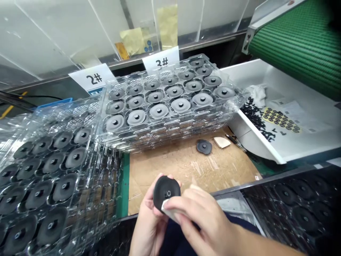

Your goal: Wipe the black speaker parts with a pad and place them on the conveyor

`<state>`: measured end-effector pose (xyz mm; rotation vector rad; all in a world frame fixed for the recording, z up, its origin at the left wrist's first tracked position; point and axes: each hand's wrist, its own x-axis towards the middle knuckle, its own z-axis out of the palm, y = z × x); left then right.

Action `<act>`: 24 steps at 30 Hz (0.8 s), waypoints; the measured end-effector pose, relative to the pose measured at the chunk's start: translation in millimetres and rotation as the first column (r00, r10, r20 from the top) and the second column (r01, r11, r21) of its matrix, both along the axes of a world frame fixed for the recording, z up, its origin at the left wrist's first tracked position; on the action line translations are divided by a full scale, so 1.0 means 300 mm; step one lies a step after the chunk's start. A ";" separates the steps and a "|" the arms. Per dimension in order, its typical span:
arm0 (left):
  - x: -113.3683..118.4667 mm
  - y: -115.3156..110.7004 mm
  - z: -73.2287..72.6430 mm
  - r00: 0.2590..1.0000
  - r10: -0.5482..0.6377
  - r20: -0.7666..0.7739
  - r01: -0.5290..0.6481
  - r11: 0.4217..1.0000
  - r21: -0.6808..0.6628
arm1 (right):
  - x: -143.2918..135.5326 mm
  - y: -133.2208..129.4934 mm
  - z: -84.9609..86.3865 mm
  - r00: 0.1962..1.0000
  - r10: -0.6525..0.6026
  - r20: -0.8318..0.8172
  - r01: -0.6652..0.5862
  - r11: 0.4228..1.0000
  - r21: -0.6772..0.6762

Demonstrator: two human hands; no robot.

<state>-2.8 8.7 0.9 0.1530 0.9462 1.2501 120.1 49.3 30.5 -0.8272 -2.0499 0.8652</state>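
A dark round part [160, 192] with a small central stud is held up near the bottom middle by my left hand [151, 213], its fingers wrapped round the rim from behind. My right hand [202, 217] pinches a small white pad [170, 212] and presses it against the part's lower right edge. On the brown cardboard [165, 163] beyond my hands lie a similar dark part [204, 146] and a cream-coloured pad [222, 142].
Stacked clear trays of dark parts stand at the back [160, 111] and left [64, 186]. A white bin [306, 142] holds small black pieces and a yellow sticker sheet [281, 120]. A green conveyor belt [301, 46] is above it. More dark parts [303, 217] sit lower right.
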 end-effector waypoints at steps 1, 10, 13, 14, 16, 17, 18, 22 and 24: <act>0.004 0.001 0.005 1.000 0.005 -0.014 -0.005 1.000 -0.020 | -0.003 0.003 0.004 1.000 -0.006 0.015 0.006 1.000 -0.017; -0.010 0.007 0.011 0.991 -0.071 0.113 0.072 0.997 -0.009 | 0.072 -0.008 0.035 0.995 0.054 0.083 -0.051 0.998 -0.041; -0.013 0.008 -0.004 0.982 -0.088 0.168 0.092 0.996 -0.012 | 0.133 0.001 0.037 0.976 -0.043 0.213 0.050 0.998 -0.028; -0.012 0.010 -0.006 0.978 -0.094 0.189 0.096 0.995 -0.005 | 0.143 0.018 0.034 0.973 -0.058 0.222 0.056 0.998 0.015; -0.012 0.017 -0.004 0.967 -0.119 0.224 0.117 0.993 0.022 | 0.150 0.065 0.017 0.986 0.009 0.164 -0.021 0.997 0.076; -0.015 0.020 0.000 0.961 -0.140 0.239 0.136 0.990 0.034 | 0.149 0.088 0.000 0.993 0.046 0.104 -0.053 0.996 0.065; -0.019 0.023 0.004 0.955 -0.157 0.253 0.151 0.988 0.041 | 0.146 0.108 -0.025 0.998 0.044 0.045 -0.045 0.999 0.017; -0.047 0.031 0.008 0.936 -0.163 0.313 0.159 0.987 0.038 | 0.146 0.109 -0.196 0.963 -0.255 0.082 0.268 0.916 -0.298; -0.056 0.034 -0.005 0.926 -0.149 0.348 0.147 0.989 0.030 | 0.157 0.068 -0.301 0.953 -0.259 0.155 0.297 0.892 -0.341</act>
